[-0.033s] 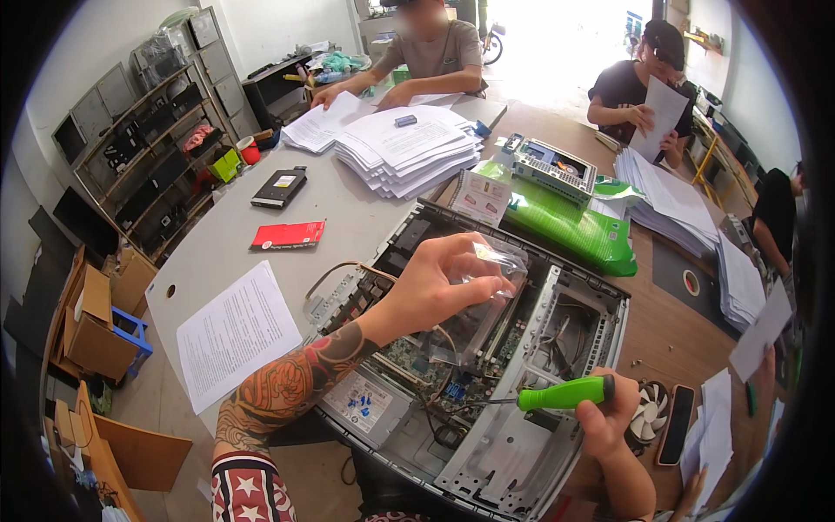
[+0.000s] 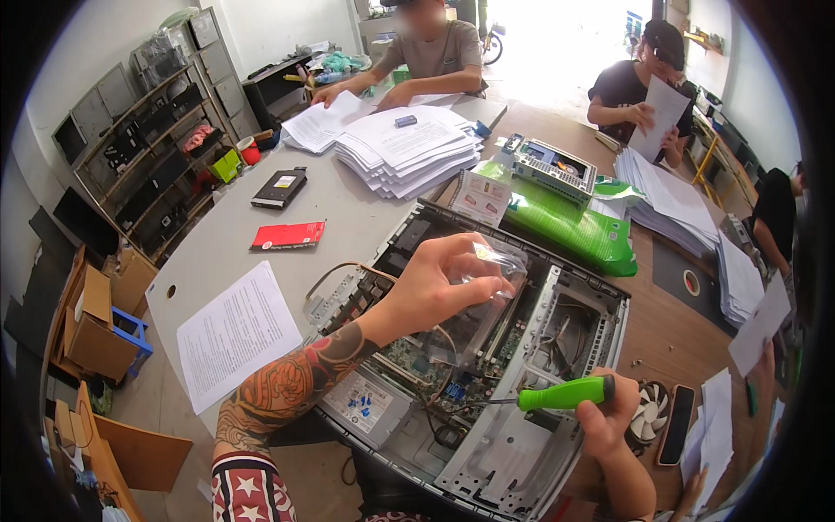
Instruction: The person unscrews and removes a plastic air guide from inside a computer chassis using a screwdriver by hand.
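My left hand (image 2: 452, 278) is closed on a clear plastic blister pack (image 2: 465, 326), held over the motherboard of an opened desktop computer case (image 2: 496, 465). In my right hand (image 2: 609, 418) is a screwdriver with a green handle (image 2: 561, 394), its thin shaft pointing left across the case. Small blue screws (image 2: 361, 405) lie on the silver power supply (image 2: 370, 418) at the case's near left. A brown cable (image 2: 348, 265) loops over the left side of the case. Part of the motherboard is hidden by my left hand and the plastic.
A fan (image 2: 648, 411) and a phone (image 2: 677, 426) sit right of the case. Beyond it lie a green package (image 2: 565, 222), a metal drive cage (image 2: 552, 170) and paper stacks (image 2: 404, 148). A red card (image 2: 289, 236) and a black drive (image 2: 279, 187) lie left. Other people handle papers.
At the right edge, a white sheet held by another person has shifted slightly upward. My hands, the screwdriver and the plastic pack show no visible movement.
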The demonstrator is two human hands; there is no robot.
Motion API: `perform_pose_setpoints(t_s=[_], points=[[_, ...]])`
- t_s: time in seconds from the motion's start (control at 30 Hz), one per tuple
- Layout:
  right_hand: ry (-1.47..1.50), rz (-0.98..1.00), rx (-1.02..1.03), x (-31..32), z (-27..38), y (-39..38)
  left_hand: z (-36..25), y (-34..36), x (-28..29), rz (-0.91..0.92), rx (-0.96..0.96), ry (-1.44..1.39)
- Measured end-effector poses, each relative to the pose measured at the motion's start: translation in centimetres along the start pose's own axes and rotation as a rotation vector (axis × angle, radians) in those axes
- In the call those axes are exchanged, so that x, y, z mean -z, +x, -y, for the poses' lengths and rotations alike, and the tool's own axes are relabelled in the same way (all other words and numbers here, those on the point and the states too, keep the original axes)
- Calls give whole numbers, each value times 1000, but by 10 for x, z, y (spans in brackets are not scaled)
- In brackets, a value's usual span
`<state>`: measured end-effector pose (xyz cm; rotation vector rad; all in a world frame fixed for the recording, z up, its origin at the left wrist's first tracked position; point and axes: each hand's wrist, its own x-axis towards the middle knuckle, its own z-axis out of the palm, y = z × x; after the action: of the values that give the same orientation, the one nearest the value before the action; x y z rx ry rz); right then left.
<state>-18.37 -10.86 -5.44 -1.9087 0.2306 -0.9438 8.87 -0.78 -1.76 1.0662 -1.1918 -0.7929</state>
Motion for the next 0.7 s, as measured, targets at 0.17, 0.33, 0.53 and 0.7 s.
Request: perform_pose_setpoints(t_s=[0.17, 0.33, 0.53, 0.7], points=[[-6, 0, 15, 1, -3, -2, -3, -1, -1, -6, 37, 11], [-19, -1, 15, 2, 0, -3, -3, -2, -4, -20, 16, 3], [-18, 24, 70, -6, 1, 5, -2, -5, 5, -17, 18, 69], [-91, -20, 95, 4, -1, 4, -5, 6, -6, 18, 118, 57]])
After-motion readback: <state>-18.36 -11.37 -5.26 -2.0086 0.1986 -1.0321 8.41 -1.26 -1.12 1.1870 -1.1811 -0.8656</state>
